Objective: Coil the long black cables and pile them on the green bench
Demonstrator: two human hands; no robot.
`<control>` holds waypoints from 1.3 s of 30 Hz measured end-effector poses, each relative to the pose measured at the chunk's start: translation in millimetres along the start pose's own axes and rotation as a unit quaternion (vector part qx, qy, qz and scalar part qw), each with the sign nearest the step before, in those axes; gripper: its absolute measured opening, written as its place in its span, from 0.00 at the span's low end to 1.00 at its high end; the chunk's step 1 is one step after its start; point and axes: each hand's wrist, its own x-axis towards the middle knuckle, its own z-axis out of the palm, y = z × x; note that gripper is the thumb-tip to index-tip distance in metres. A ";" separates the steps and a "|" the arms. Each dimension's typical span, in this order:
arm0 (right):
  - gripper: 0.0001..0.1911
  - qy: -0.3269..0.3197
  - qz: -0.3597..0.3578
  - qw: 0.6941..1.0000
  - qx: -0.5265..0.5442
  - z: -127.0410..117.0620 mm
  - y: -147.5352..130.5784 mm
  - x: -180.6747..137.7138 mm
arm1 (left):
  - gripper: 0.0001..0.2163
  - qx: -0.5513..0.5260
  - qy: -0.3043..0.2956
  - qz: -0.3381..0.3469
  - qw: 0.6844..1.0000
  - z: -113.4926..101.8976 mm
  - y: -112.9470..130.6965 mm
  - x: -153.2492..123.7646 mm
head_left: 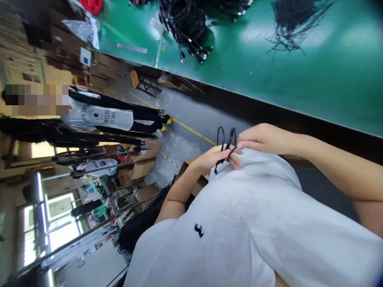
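Observation:
The view is turned sideways. My left hand (214,156) is closed around a small coiled black cable (220,137), whose loops stick out past the fingers. One cable end with a dark plug hangs below the hand. My right hand (257,135) meets the left fingertips, its own fingers bent and pressed together at the edge of the coil. Its fingertips are partly hidden, and a strand of the cable runs to them. Both hands are in front of my white shirt (239,207), off the table's edge.
A green table (323,79) runs across the top, bearing a bundle of black cables (187,24) and a pile of thin black strips (293,22). A person (101,113) stands across the aisle. Cardboard boxes (143,159), a wooden stool (143,83) and hanging black cables (143,215) are nearby.

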 end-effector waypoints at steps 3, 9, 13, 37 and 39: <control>0.24 0.023 0.027 0.998 0.049 -7.4 16.2 4.9 | 0.15 -0.043 -0.008 -0.029 0.999 6.1 -1.0 2.0; 0.22 0.080 0.181 0.978 0.072 -13.7 71.4 -39.1 | 0.23 -0.125 0.188 0.073 0.972 1.5 35.8 -28.9; 0.22 0.124 0.329 0.936 -0.012 12.7 120.5 -84.9 | 0.19 -0.127 0.257 0.211 0.934 -11.7 72.6 -62.8; 0.29 0.120 0.354 0.881 -0.291 6.9 48.0 -97.1 | 0.16 -0.118 0.194 0.314 0.922 -50.2 137.7 21.8; 0.26 0.094 0.264 0.929 -0.240 10.4 56.2 -91.5 | 0.15 -0.119 0.170 0.276 0.939 -52.4 144.6 38.5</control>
